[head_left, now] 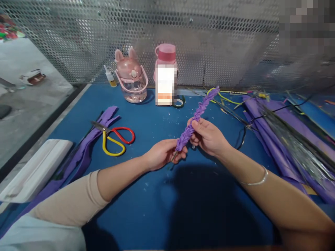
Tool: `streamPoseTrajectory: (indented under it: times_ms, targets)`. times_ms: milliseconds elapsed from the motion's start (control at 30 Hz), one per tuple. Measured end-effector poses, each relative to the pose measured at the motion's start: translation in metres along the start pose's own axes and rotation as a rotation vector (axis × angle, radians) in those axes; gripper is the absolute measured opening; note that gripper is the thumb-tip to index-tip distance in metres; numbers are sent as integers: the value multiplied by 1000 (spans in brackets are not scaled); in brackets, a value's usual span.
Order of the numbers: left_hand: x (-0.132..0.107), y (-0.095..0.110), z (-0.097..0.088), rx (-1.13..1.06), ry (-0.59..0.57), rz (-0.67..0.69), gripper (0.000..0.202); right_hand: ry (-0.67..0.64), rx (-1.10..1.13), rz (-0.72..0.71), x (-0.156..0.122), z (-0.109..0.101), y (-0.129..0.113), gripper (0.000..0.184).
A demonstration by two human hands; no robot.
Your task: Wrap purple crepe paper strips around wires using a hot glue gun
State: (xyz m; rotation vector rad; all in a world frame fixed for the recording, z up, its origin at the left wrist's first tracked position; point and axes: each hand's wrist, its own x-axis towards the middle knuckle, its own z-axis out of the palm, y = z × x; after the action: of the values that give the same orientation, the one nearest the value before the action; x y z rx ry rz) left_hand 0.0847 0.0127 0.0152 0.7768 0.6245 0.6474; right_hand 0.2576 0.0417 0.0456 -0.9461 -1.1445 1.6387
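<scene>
A purple ruffled flower spike (200, 109) on a thin stem slants up and away over the blue table (157, 202). My left hand (163, 154) pinches its lower end, where the stem pokes out below the fingers. My right hand (208, 136) is closed round the spike just above that, thumb on the purple wrapping. A thin bangle sits on my right wrist.
Red-and-yellow scissors (115, 137) lie on purple foam strips (86, 150) at left, beside a white box (34, 169). Two pink bottles (132, 76) (165, 73) stand by the perforated metal wall. Purple sheets and wire stems (285, 139) are piled at right.
</scene>
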Motion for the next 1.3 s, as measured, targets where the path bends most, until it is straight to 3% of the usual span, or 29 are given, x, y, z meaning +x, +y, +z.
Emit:
streamPoseTrajectory:
  times_ms: [200,433,767,900,1000,1133,1300]
  targets:
    - [-4,-1,-5,-49,20,-16,38,34,-84,-23,0,-6,6,42]
    - [-7,3,-5,-36,58,11,28,56,-119,-32,2,-7,7,44]
    - [-9,13,-11,300,15,30,18,-10,-124,-40,-2,-7,8,42]
    - [-12,16,-7,490,59,3,14,-28,-205,-74,-4,-5,8,43]
    - [-14,22,-9,574,-8,-12,21,-35,-211,-84,-5,-4,7,42]
    - [-14,26,-17,509,-93,34,33,-8,-216,-83,-4,-5,7,42]
    - [-18,23,-4,773,124,118,23,34,-279,-71,-6,-2,9,43]
